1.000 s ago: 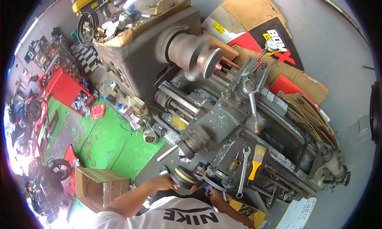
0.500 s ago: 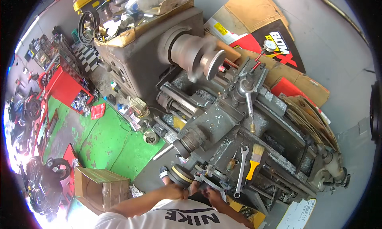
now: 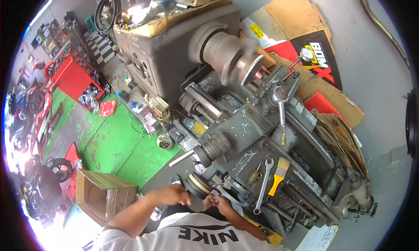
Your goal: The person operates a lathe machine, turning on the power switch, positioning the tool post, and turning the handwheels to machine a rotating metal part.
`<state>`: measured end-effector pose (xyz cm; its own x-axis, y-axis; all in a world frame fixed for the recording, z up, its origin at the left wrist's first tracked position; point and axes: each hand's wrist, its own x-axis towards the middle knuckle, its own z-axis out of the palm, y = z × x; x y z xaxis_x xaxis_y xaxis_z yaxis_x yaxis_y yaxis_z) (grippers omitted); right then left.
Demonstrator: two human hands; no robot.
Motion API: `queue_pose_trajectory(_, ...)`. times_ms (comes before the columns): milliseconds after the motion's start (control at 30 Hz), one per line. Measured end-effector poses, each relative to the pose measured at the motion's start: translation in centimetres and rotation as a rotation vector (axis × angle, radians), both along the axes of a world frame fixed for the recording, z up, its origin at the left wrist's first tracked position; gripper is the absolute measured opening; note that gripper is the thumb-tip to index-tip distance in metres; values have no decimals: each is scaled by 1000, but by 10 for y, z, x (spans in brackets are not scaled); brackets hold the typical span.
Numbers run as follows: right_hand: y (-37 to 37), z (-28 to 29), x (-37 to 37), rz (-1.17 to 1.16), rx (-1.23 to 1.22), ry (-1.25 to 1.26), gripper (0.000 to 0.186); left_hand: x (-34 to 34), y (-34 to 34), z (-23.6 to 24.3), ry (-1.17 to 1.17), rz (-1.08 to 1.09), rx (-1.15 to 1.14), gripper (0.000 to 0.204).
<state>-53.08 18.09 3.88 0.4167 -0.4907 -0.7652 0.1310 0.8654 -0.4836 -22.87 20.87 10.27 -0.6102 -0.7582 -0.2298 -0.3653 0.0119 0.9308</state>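
Note:
My left hand (image 3: pixel 173 195) is beside the left rim of a dark handwheel (image 3: pixel 197 185) with a pale yellow band, on the near side of a metal lathe. Its fingers are loosely bent and no held thing shows; whether they touch the rim is unclear. Just right of the wheel, my right hand (image 3: pixel 220 204) is closed, fingertips pinched together near a grey wheel rim (image 3: pixel 230 194). What lies in that pinch is hidden. Farther up, the lathe chuck (image 3: pixel 224 54) is blurred by spinning, with a shiny round workpiece (image 3: pixel 252 70) at its end. A toolpost (image 3: pixel 275 96) with a lever stands close by.
A spanner (image 3: pixel 264 185) and a yellow-handled brush (image 3: pixel 279 177) lie on the lathe. Flattened cardboard (image 3: pixel 301 17) leans against the wall. An open carton (image 3: pixel 107 196) stands on the floor at left, near green flooring (image 3: pixel 113 150). A cluttered tray (image 3: pixel 152 26) tops the headstock.
My left hand has moved left and up, away from my right hand. My right hand has shifted slightly left and up. The whole view has shifted a little; the chuck is blurred in both frames.

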Motion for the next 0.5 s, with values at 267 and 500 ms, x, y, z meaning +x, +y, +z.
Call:
queue_pose_trajectory(267, 30, 72, -66, 27, -33, 6, 19, -24, -10, 38, 64, -101, -220, 20)
queue_pose_trajectory(500, 20, 99, -47, 70, -21, -5, 19, -2, -21, 41, -113, 130, 227, 14)
